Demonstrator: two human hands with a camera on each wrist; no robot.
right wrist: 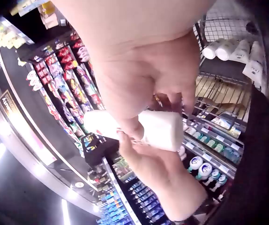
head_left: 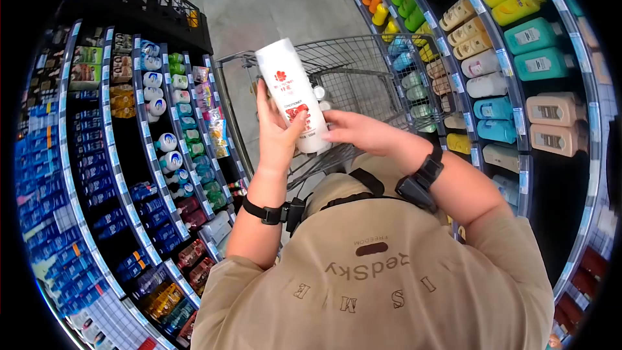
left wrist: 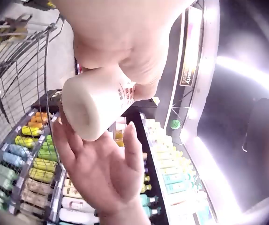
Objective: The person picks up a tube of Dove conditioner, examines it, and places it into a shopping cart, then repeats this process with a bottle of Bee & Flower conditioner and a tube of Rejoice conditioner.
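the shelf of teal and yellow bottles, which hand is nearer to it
Right. The right hand is on the side of the white bottle facing that shelf, fingertips at its lower end. The left hand grips the bottle from the far side.

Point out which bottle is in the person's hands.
The white bottle with the red flower label: the left hand grips it above the cart; all others sit on shelves.
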